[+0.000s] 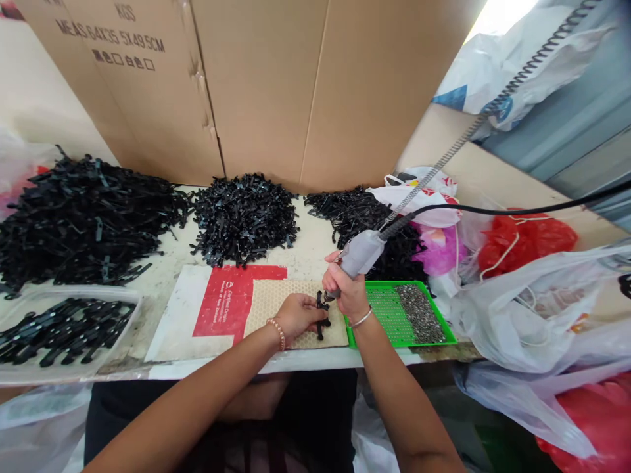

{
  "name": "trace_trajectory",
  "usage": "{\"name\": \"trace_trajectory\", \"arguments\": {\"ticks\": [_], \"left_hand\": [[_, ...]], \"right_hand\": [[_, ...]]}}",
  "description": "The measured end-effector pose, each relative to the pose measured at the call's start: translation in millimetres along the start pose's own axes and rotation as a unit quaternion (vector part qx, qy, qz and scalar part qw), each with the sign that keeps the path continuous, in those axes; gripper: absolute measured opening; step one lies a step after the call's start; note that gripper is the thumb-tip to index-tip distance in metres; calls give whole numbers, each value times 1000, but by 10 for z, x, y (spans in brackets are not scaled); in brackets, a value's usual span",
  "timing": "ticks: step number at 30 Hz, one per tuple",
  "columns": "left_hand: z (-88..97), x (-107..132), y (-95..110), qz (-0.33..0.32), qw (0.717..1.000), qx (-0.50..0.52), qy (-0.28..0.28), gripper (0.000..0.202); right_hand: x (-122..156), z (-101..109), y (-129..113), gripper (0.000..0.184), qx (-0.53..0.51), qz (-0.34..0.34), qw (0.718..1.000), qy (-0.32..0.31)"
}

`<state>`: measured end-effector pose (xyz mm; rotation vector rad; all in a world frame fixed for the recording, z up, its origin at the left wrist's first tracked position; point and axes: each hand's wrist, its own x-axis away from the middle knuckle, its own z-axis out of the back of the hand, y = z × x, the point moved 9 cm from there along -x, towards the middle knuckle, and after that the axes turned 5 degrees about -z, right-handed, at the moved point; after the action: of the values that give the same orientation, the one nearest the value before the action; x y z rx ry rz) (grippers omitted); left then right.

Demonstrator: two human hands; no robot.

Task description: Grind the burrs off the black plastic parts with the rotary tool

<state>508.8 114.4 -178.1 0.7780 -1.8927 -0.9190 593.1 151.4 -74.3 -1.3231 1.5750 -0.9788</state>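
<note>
My right hand (346,289) is wrapped round a grey electric screwdriver (362,253), tilted with its tip down and to the left. That tip meets a small black plastic part (321,322), which the fingers of my left hand (299,318) pinch from the left. The part is over a beige textured pad (276,295). Just right of my right wrist lies a green tray (384,315) with a perforated plate and a heap of small metal screws (421,315). My fingers cover some of the black part.
Piles of black parts lie at the left (83,217), middle (246,220) and right (359,210). A white tray (140,309) holds more. A cardboard box (266,98) stands behind. The screwdriver's black cable (517,210) and coiled spring (453,148) cross above plastic bags (532,309).
</note>
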Motion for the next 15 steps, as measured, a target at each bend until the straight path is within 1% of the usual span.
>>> {"name": "trace_trajectory", "arguments": {"ticks": [2,3,6,8,9,11,13,15], "left_hand": [[-4,7,19,-2,1000,8,1,21],[-4,10,25,0,1000,12,2,20],[15,15,26,12,1000,13,16,20],[22,16,25,15,1000,7,19,21],[24,18,26,13,1000,4,20,21],[26,24,25,11,1000,0,20,20],[34,32,21,9,1000,-2,23,17],[37,40,20,7,1000,0,24,17]], "right_hand": [[27,49,-123,25,-8,24,1000,15],[39,108,-222,25,-14,47,998,35],[76,397,-549,25,-15,141,982,127],[76,618,-630,27,-4,170,967,189],[61,718,-607,29,1,167,963,214],[15,872,-471,33,10,135,960,244],[-31,947,-304,35,19,102,963,249],[-60,969,-189,37,25,87,965,245]]}}
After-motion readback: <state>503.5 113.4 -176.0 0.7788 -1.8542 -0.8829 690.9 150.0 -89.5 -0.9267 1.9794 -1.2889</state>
